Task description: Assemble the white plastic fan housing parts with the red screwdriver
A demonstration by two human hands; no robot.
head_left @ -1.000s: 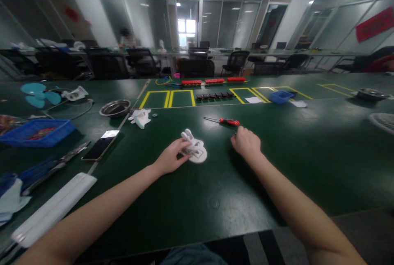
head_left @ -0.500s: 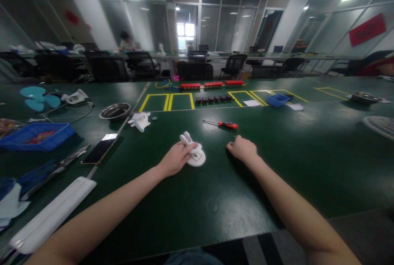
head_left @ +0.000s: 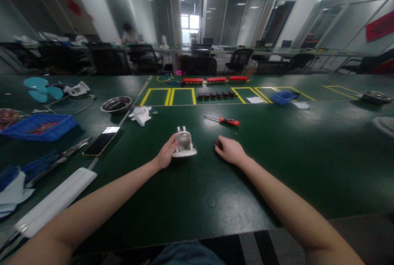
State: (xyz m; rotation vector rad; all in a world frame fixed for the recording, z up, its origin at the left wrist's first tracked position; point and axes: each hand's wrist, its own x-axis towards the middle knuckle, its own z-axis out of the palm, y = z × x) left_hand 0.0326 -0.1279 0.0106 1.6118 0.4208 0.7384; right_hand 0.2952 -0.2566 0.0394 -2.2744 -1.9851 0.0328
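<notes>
My left hand (head_left: pixel 166 153) grips a white plastic base (head_left: pixel 184 144) with two prongs by its left side. The base is tilted so that its hollow, greyish inside faces me. To the right, my right hand (head_left: pixel 230 149) is closed low over the table; a small dark thing shows at its fingertips, too small to name. Beyond that hand lies a red-and-black screwdriver (head_left: pixel 227 121), its shaft pointing left. A tiny pale bit, perhaps a screw (head_left: pixel 236 133), rests between the screwdriver and my right hand.
Leftward are a metal bowl (head_left: pixel 116 104), white plastic parts (head_left: pixel 141 115), a phone (head_left: pixel 103 141), a blue tray (head_left: pixel 43 127), a white power strip (head_left: pixel 58 199) and blue fan blades (head_left: pixel 43 89). Red blocks (head_left: pixel 215 80), a black strip (head_left: pixel 216 95) and a blue bin (head_left: pixel 282 97) stand farther back.
My left hand has turned the white base from lying flat to tilted, hollow side toward me. My right hand has moved left, closer to it, uncovering the tiny bit on the table.
</notes>
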